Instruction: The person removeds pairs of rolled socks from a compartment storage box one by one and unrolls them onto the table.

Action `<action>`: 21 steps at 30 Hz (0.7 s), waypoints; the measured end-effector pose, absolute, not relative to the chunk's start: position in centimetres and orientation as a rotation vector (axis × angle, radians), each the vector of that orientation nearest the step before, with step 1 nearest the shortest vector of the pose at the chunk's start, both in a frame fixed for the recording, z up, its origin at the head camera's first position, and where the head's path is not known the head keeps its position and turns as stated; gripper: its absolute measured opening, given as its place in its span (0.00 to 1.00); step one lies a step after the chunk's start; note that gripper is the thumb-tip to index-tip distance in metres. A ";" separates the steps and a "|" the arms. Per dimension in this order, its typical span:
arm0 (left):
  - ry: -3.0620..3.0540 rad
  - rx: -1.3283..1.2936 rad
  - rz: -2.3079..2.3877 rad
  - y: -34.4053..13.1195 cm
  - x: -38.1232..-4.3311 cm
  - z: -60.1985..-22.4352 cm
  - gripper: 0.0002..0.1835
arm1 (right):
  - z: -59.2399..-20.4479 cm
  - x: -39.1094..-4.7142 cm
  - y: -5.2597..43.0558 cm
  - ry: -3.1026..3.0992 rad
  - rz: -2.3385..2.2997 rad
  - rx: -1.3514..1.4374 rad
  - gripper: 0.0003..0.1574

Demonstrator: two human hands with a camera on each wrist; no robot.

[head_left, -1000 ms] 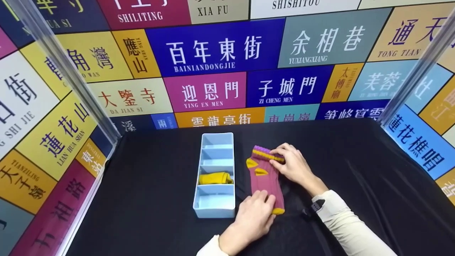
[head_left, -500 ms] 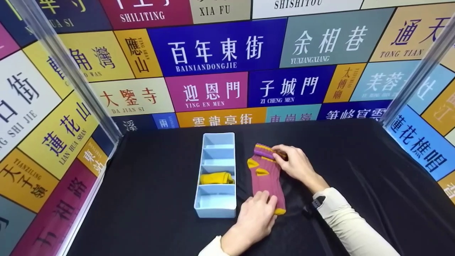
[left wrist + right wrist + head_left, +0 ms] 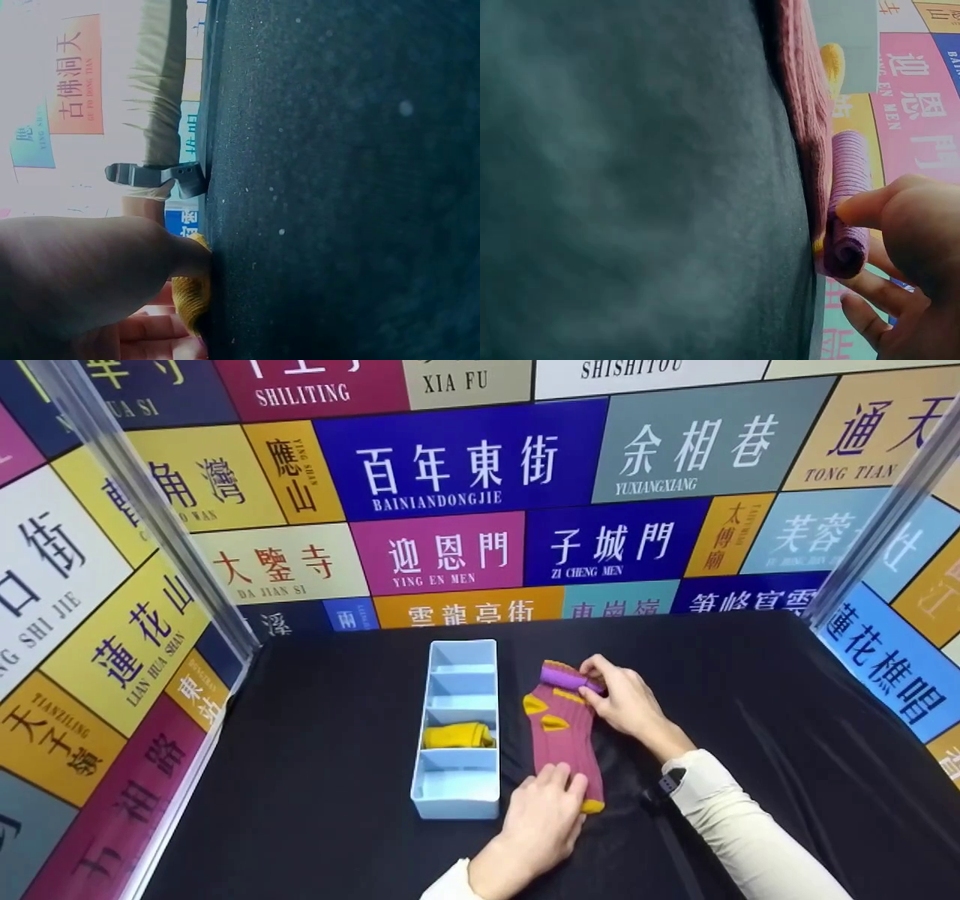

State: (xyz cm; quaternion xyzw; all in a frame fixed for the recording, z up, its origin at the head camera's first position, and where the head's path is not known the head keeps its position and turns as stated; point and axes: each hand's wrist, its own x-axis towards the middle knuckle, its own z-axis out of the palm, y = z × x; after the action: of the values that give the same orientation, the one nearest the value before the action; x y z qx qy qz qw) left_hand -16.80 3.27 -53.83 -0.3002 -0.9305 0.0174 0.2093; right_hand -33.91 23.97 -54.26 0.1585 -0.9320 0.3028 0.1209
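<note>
- Reaches in from the near edge in cream fabric sleeves [image 3: 750, 829], with a dark strapped device [image 3: 671, 782] on the right wrist.
- Presses the left hand [image 3: 541, 814], with loosely bent fingers, on the near end of a pink ribbed knit sock [image 3: 564, 746] with yellow toe and heel patches; cannot tell from a stacked pair.
- Has the sock lying flat on a black cloth [image 3: 337, 757], just right of a long, pale blue, four-compartment box [image 3: 457, 808].
- Contains, in the box's second compartment from the near end, a rolled mustard-yellow fabric bundle [image 3: 454, 736].
- Pinches with the right hand [image 3: 626, 701], between thumb and fingers, the right side of the sock's rolled purple cuff [image 3: 850, 172] at the far end.
- Faces, beyond the cloth, a wall of multicoloured lettered panels [image 3: 457, 457], with a grey post [image 3: 180, 547] at left.
</note>
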 end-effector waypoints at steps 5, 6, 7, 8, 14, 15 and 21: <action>-2.580 -0.836 0.048 3.3 -16.8 -53.8 0.20 | -54.2 -34.2 24.2 -2.751 0.861 0.460 0.18; -2.586 -0.837 0.051 3.3 -16.8 -53.8 0.20 | -54.2 -34.2 24.2 -2.755 0.858 0.465 0.19; -2.593 -0.838 0.054 3.3 -16.8 -53.8 0.20 | -54.2 -34.3 24.2 -2.759 0.861 0.467 0.20; -2.602 -0.838 0.056 3.3 -16.8 -53.8 0.20 | -54.2 -34.3 24.2 -2.761 0.867 0.468 0.21; -2.630 -0.851 0.039 3.2 -16.9 -53.8 0.20 | -54.0 -34.5 24.2 -2.781 0.835 0.414 0.20; -2.629 -0.855 0.035 3.2 -17.0 -53.9 0.20 | -54.0 -34.5 24.2 -2.790 0.818 0.398 0.20; -2.619 -0.864 0.045 3.2 -17.0 -54.0 0.20 | -54.2 -34.7 24.5 -2.838 0.753 0.303 0.21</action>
State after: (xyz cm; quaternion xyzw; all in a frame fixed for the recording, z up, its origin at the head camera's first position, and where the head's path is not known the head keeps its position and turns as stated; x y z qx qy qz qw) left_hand -17.05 3.18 -54.04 -0.3074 -0.9321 0.0161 0.1907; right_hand -34.68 24.47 -54.16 0.1022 -0.9572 0.2539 0.0946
